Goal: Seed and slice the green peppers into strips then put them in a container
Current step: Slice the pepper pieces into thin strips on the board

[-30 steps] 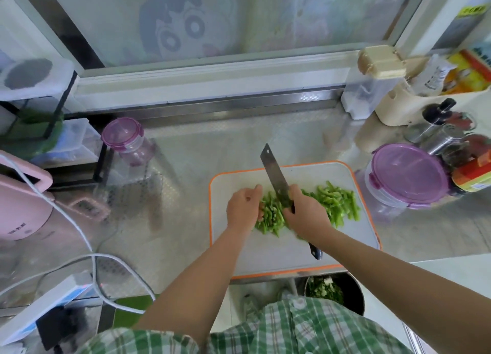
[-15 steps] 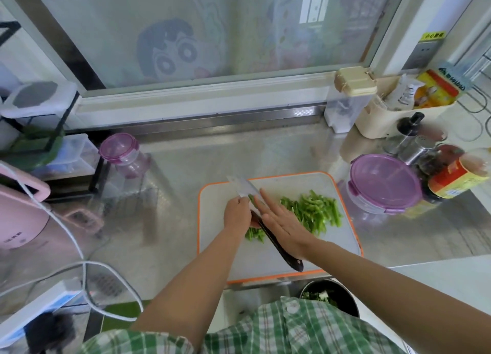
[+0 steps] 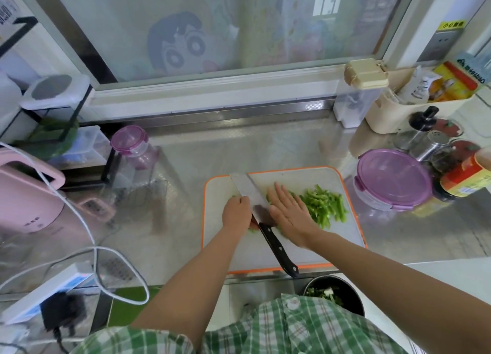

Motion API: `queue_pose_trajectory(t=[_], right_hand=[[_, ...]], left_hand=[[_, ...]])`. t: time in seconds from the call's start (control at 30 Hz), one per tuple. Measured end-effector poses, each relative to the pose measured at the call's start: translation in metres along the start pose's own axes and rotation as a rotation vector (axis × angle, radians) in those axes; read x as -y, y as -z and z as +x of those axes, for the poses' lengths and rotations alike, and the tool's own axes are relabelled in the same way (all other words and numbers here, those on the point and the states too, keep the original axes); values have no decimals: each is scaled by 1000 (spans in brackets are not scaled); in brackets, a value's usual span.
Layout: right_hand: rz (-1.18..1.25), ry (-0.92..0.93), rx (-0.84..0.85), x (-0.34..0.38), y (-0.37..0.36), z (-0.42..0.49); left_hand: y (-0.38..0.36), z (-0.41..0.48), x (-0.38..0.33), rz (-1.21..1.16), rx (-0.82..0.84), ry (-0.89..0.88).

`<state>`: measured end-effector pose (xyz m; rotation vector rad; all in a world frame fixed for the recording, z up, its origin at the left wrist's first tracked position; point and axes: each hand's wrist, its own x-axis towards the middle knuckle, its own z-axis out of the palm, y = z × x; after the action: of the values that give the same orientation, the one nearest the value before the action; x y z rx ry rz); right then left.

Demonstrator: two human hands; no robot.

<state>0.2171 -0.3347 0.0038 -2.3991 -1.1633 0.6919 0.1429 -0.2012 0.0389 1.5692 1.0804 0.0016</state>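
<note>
1. The black handle of our knife (image 3: 276,247) juts past the near edge of the cutting board (image 3: 247,255).
2. Our left hand (image 3: 236,213) curls knuckles-up against the blade; we cannot tell what it holds.
3. Our right hand (image 3: 289,215) lies flat, fingers straight, beside the pepper strips (image 3: 325,207) piled on the board's right half.
4. Beyond, a purple-lidded container (image 3: 393,178) stands closed.

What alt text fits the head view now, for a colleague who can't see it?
On an orange-rimmed cutting board, the left hand holds a knife by its blade, laid flat, while the open right hand rests beside it on green pepper strips. More strips are piled to the right; a purple-lidded container stands right of the board.
</note>
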Motion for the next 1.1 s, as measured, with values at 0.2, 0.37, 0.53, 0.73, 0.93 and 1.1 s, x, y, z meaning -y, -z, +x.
queue_pose_trajectory(t=[0.2, 0.37, 0.53, 0.73, 0.93, 1.1], right_hand=[[15, -137, 30, 3, 1, 8], [62, -2, -131, 7, 17, -8], [27, 26, 62, 15, 16, -16], [1199, -336, -113, 19, 41, -22], [1809, -593, -98, 10, 57, -28], [1776, -623, -50, -2, 53, -43]], left_hand=[[1, 0, -3, 62, -22, -45], [4, 4, -6, 110, -68, -58], [-10, 34, -3, 105, -113, -79], [-34, 1, -20, 218, -52, -377], [-59, -20, 4, 705, 38, -583], [-53, -12, 6, 780, 66, -308]])
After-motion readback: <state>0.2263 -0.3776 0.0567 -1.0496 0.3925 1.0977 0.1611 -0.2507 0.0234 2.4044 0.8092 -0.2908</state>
